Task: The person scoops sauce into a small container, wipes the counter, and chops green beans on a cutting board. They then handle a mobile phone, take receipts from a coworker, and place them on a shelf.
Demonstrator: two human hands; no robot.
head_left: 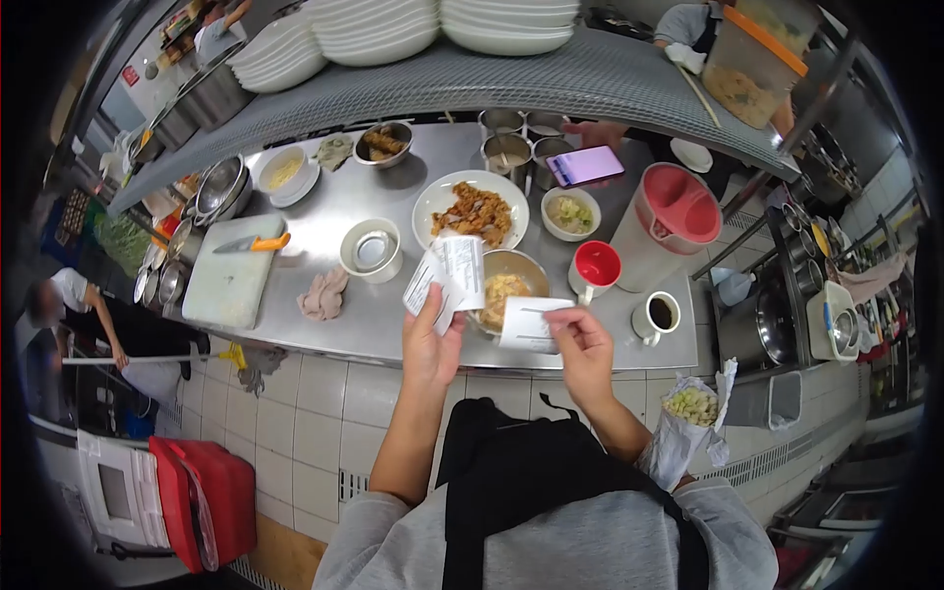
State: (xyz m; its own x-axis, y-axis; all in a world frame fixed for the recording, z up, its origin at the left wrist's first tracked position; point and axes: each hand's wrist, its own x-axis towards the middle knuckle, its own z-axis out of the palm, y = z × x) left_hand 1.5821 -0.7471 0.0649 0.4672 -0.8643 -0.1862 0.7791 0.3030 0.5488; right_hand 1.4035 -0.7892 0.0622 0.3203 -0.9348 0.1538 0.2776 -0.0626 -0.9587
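Note:
My left hand [431, 346] holds a few printed paper slips [458, 273], pinched between thumb and fingers. Between the thumb and fingers of my right hand [587, 356] is another printed slip [529, 326]. Both hands are above the counter's front edge. Behind the slips, a metal bowl [532, 269] with yellowish food is partly hidden. Just beyond it sits a white plate [423, 216] of browned fried food. A red-lined cup [597, 265] stands to the right of the bowl, near a small bowl of pale and green food [571, 213].
A cutting board [222, 290] with an orange-handled knife [258, 243] lies left. A folded cloth [323, 294] and white tub [371, 251] are nearer. Right are a red-lidded pitcher [649, 231] and dark-filled cup [657, 315]. Another person's hand holds a phone [585, 166]. A co-worker [84, 310] stands far left.

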